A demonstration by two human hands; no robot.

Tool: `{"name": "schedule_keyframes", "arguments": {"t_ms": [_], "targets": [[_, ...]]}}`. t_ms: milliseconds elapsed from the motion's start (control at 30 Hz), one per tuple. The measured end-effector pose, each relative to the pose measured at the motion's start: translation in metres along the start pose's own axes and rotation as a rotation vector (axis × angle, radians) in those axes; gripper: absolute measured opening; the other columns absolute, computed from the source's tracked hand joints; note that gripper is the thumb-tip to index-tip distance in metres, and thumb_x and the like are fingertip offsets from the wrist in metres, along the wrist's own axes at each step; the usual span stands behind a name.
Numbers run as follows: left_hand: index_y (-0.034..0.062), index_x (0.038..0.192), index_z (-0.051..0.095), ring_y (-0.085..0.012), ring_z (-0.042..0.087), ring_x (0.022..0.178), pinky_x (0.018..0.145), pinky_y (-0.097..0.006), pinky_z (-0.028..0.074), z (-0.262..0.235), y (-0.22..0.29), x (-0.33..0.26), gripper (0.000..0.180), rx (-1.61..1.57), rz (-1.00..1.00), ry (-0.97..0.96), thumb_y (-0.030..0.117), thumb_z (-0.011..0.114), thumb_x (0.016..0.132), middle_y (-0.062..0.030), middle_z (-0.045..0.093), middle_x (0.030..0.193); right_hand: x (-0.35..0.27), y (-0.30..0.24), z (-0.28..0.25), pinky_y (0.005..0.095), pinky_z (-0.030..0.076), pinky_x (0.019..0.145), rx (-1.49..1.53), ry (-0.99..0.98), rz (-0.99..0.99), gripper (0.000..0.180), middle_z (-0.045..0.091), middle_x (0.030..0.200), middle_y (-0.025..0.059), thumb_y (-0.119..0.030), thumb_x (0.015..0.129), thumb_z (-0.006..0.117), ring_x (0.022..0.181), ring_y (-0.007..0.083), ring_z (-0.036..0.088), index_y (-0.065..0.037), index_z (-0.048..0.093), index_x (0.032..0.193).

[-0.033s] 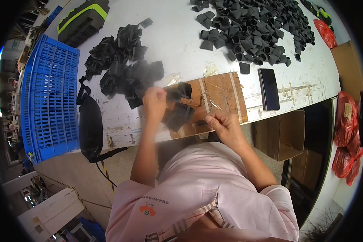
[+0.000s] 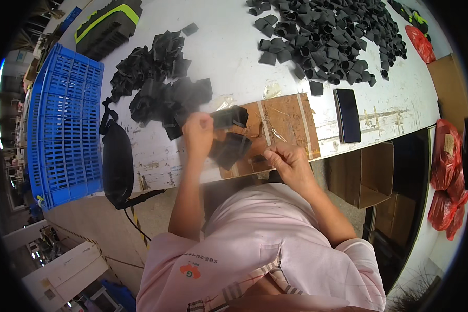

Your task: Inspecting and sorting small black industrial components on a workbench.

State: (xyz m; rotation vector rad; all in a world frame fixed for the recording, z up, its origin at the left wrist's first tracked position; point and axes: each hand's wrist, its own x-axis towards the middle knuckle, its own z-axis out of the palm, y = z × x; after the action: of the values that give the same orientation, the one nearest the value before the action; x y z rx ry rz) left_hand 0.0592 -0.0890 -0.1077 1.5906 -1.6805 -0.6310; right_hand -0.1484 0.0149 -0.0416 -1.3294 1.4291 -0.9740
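Observation:
My left hand (image 2: 197,132) is closed, slightly blurred, with its fingertips at the edge of a flat black fabric piece (image 2: 230,118) that sticks out to the right. Just below, another black piece (image 2: 233,148) lies on a brown cardboard sheet (image 2: 291,122) at the table's near edge. Over the sheet's lower right part, my right hand (image 2: 291,162) is closed with thumb and forefinger pinched together. Whatever sits in that pinch is too small to make out. A heap of flat black pieces (image 2: 164,101) lies beyond my left hand.
Many rolled black pieces (image 2: 327,44) cover the table's far right. A phone (image 2: 347,115) lies right of the cardboard. Left are a blue crate (image 2: 65,130), a black pouch (image 2: 117,164) and a striped stack (image 2: 109,31). Red bags (image 2: 444,161) hang right; a carton (image 2: 377,174) stands below.
My left hand has shifted very slightly to the left, and the black piece at its fingertips shows more sharply. My right hand stays in place.

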Motion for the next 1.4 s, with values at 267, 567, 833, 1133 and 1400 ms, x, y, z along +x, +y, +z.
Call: {"name": "schedule_keyframes", "arguments": {"t_ms": [267,567,833,1133,1400], "targets": [[-0.0005,0.081,0.055,-0.0118,0.054,0.066,0.062,-0.024,0.044,-0.046,0.074,-0.024,0.005,-1.147,-0.683,-0.633,0.0,0.053,0.076,-0.0034,0.056,0.074,0.0,0.001,0.013,0.026,0.042,0.052,0.354,0.06,0.06,0.032,0.056,0.066,0.0045,-0.027,0.085,0.053,0.055,0.0128,0.049,0.004,0.057,0.09],[0.0,0.085,0.056,-0.0134,0.047,0.055,0.045,-0.023,0.035,-0.019,0.081,-0.046,0.012,-1.564,-1.101,-0.902,0.01,0.051,0.079,-0.0089,0.056,0.074,-0.004,-0.009,-0.005,0.019,0.04,0.052,0.853,-0.227,0.185,0.039,0.055,0.079,0.0039,-0.02,0.084,0.056,0.063,0.0089,0.05,-0.004,0.046,0.118],[-0.0025,0.091,0.055,-0.0143,0.054,0.064,0.057,-0.025,0.042,-0.016,0.111,-0.069,0.02,-1.11,-0.634,-0.56,0.012,0.049,0.08,-0.0077,0.057,0.076,-0.003,-0.005,-0.015,0.0178,0.025,0.042,0.883,-0.136,0.266,0.015,0.05,0.057,-0.0033,-0.016,0.083,0.056,0.046,0.0018,0.035,-0.004,0.061,0.077],[-0.0013,0.082,0.058,-0.0076,0.055,0.065,0.057,-0.018,0.041,-0.028,0.121,-0.063,0.015,-0.806,-0.369,-0.59,0.011,0.061,0.074,-0.0051,0.059,0.073,-0.002,-0.011,-0.015,0.0181,0.029,0.044,0.694,-0.15,0.294,0.013,0.052,0.06,-0.0031,-0.011,0.082,0.053,0.051,0.0019,0.039,-0.002,0.06,0.075],[-0.0019,0.078,0.059,-0.0059,0.053,0.059,0.053,-0.018,0.041,-0.024,0.114,-0.064,0.007,-0.717,-0.353,-0.539,0.005,0.06,0.075,-0.0036,0.059,0.068,-0.001,-0.006,-0.011,0.0193,0.033,0.046,0.495,-0.137,0.247,0.016,0.052,0.059,-0.0017,-0.011,0.079,0.053,0.053,0.0029,0.042,0.0,0.059,0.069]]}}
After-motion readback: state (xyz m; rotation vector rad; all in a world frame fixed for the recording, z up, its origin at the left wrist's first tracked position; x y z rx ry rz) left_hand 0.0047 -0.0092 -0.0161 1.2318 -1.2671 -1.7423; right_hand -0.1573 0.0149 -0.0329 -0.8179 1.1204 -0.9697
